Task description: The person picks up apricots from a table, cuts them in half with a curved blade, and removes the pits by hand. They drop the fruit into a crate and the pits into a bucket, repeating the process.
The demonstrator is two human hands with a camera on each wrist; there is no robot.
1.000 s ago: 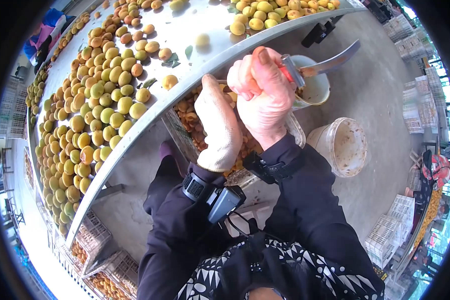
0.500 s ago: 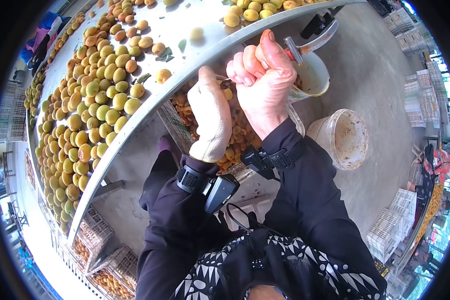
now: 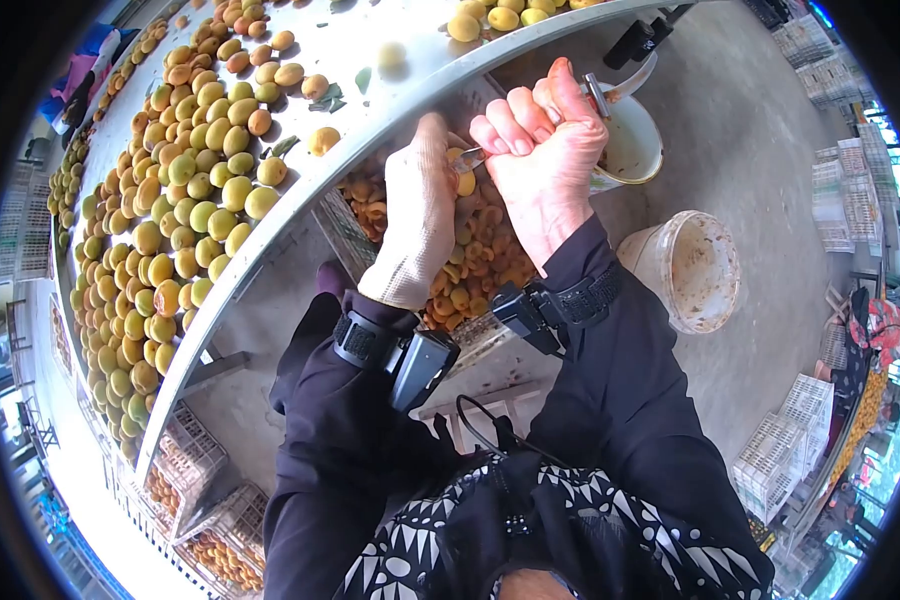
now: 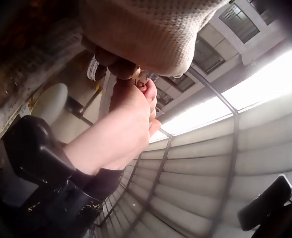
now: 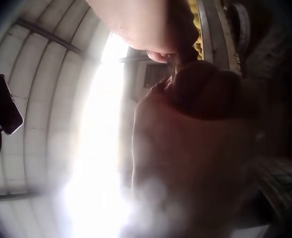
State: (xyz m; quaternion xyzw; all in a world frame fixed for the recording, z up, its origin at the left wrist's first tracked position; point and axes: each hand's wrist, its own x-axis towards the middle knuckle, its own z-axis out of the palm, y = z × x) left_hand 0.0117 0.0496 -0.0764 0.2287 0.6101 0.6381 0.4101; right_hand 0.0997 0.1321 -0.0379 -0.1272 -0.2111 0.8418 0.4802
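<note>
In the head view my left hand (image 3: 418, 215), in a pale knit glove, holds a yellow-orange apricot (image 3: 464, 176) at its fingertips. The glove covers part of the fruit. My bare right hand (image 3: 552, 160) is fisted around a knife, its thumb up along the handle. The knife's curved blade (image 3: 632, 82) sticks out beyond the thumb, past a metal collar (image 3: 596, 95). From the little-finger side, a short metal tip (image 3: 468, 160) reaches right to the apricot. In the left wrist view the glove (image 4: 141, 34) hangs over the right hand (image 4: 118, 119).
Below the hands stands a crate (image 3: 485, 342) of cut apricots (image 3: 485, 245). Many whole apricots (image 3: 185, 220) lie on the white, metal-edged table (image 3: 385, 120) at left. A white bucket (image 3: 652, 150) and a stained bucket (image 3: 642, 258) stand at right. White crates (image 3: 785, 445) are stacked farther off.
My hands have drawn a little apart, the left one shifting leftward. The knife has turned so its curved blade angles up more, and its short tip now shows against the apricot.
</note>
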